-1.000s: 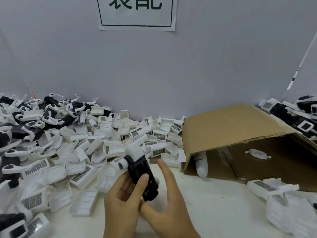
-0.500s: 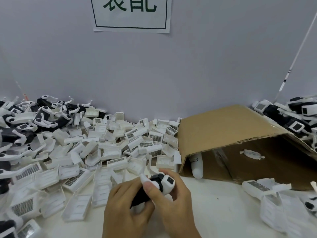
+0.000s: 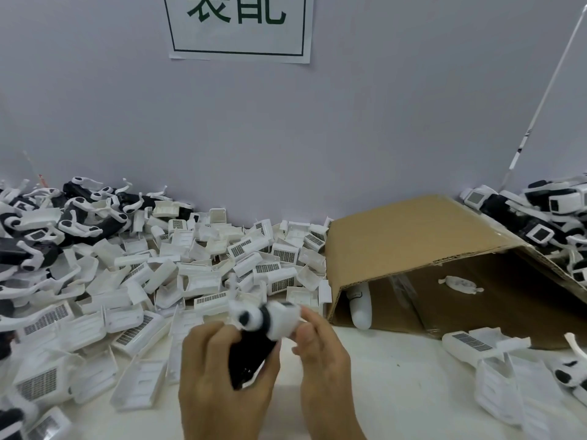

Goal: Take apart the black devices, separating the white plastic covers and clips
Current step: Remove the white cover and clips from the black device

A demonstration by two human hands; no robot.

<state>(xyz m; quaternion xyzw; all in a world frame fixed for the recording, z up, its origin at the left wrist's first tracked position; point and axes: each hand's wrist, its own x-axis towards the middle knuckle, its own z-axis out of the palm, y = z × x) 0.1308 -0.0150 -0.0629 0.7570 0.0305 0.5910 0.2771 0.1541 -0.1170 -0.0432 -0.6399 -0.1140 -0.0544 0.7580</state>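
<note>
1. Fingers of the left hand [image 3: 222, 373] were curled round the black body of the device [image 3: 251, 354], thumb across its front; those of the right hand [image 3: 320, 347] pinched the white cover [image 3: 282, 319] at its upper end. The whole piece was held in the air over the table [image 3: 397, 392], just in front of the heap of loose covers [image 3: 190, 281].

2. Judged from that hold, the step in hand was pulling the cover off the black body. The picture was blurred at the top of the device, so I could not tell whether the cover had started to part, nor how the white clip [image 3: 244, 314] sat against it.

3. Doing it well probably meant keeping the left grip low on the body, clear of the seam, so the palm did not clamp the cover in place.

4. A pull along the length of the body, with a slight rocking, looked safer than a sideways twist; thin white plastic of this kind might snap at its tabs.

5. Once free, the cover likely belonged on the heap at the left, and the stripped body apart from it. The cardboard box [image 3: 413, 236] lay on its side at the right, well clear of both hands.
</note>
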